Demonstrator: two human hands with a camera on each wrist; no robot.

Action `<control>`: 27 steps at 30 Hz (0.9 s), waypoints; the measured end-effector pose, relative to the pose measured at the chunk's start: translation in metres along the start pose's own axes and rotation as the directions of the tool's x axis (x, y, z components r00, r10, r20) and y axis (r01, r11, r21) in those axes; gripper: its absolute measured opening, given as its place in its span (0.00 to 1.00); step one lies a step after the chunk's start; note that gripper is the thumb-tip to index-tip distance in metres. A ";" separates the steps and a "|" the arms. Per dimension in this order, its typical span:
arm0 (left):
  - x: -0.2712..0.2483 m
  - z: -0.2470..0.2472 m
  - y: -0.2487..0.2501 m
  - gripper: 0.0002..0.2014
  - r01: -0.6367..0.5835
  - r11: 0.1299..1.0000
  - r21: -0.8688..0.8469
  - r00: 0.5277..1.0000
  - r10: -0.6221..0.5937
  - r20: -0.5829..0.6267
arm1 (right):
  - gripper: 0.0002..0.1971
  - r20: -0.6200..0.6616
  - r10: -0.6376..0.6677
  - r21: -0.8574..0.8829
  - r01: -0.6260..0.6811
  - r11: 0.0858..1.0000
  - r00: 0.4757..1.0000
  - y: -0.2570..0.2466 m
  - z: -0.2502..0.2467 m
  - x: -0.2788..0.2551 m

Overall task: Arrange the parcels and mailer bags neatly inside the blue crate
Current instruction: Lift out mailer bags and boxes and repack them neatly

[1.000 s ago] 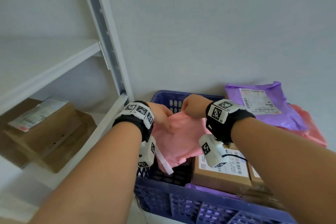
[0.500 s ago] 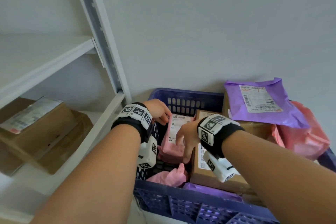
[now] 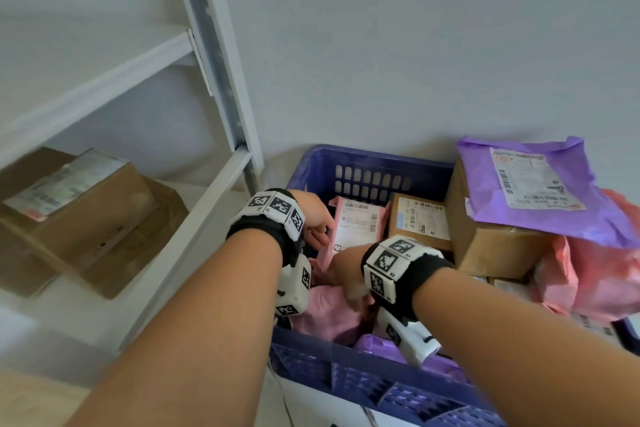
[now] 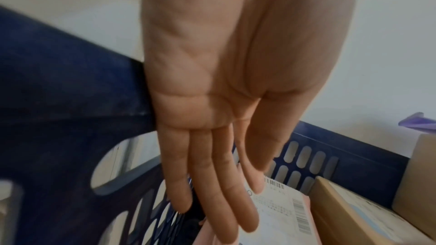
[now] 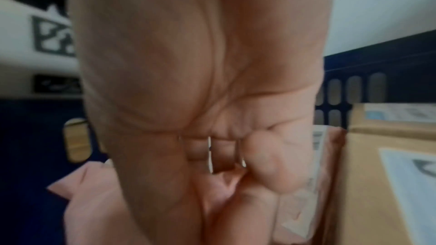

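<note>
The blue crate [image 3: 374,158] stands against the wall, full of parcels. A pink mailer bag [image 3: 356,229] with a white label leans in its left part, next to a small cardboard box [image 3: 419,222]. My left hand [image 3: 311,222] is between the crate's left wall [image 4: 59,100] and the pink mailer bag [image 4: 278,210], and in the left wrist view my left hand [image 4: 219,202] lies with straight fingers along the bag's edge. Lower down, my right hand [image 3: 346,274] has its fingers curled into the bag's crumpled lower part [image 5: 94,202]; the right wrist view shows my right hand [image 5: 235,170] pinching a fold.
A larger cardboard box [image 3: 485,246] fills the crate's right side, with a purple mailer [image 3: 533,187] lying on it and a red-pink mailer [image 3: 595,274] at the far right. Another purple bag [image 3: 377,347] lies by the near wall. A white shelf rack [image 3: 221,80] at left holds cardboard boxes [image 3: 79,215].
The pink mailer bag, held up over the crate by both hands a second ago, now sits down in its left part. My left hand has let go and straightened; my right hand has moved lower.
</note>
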State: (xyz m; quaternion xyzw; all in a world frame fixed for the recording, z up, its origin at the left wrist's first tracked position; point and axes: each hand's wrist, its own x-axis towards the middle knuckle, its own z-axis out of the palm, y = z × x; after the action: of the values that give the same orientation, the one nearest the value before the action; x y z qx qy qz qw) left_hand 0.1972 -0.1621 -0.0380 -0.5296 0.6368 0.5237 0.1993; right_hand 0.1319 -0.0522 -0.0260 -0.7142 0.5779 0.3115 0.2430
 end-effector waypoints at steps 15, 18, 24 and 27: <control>-0.037 -0.013 0.021 0.38 -0.373 0.928 -0.002 0.880 0.353 -0.316 | 0.07 -0.303 0.633 0.946 0.306 0.108 0.712 0.104 -0.020 -0.012; -0.039 0.001 0.032 0.48 -0.342 0.926 0.160 0.918 0.366 -0.154 | 0.08 -0.306 0.620 0.893 0.443 -0.076 0.723 0.101 -0.026 -0.015; -0.030 0.010 0.042 0.16 -0.292 0.883 0.367 0.852 0.415 -0.320 | 0.08 -0.389 0.606 0.806 0.575 -0.140 0.694 0.084 -0.036 -0.027; -0.028 -0.002 0.032 0.18 -0.286 0.917 0.277 0.823 0.383 -0.419 | 0.06 -0.384 0.658 0.844 0.536 -0.034 0.647 0.092 -0.031 -0.029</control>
State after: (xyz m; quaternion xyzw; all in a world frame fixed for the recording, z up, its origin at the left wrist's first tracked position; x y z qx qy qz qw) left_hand 0.1796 -0.1546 -0.0001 -0.4959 0.7987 0.3408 -0.0020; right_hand 0.0433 -0.0744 0.0171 -0.3209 0.6853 -0.5250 0.3895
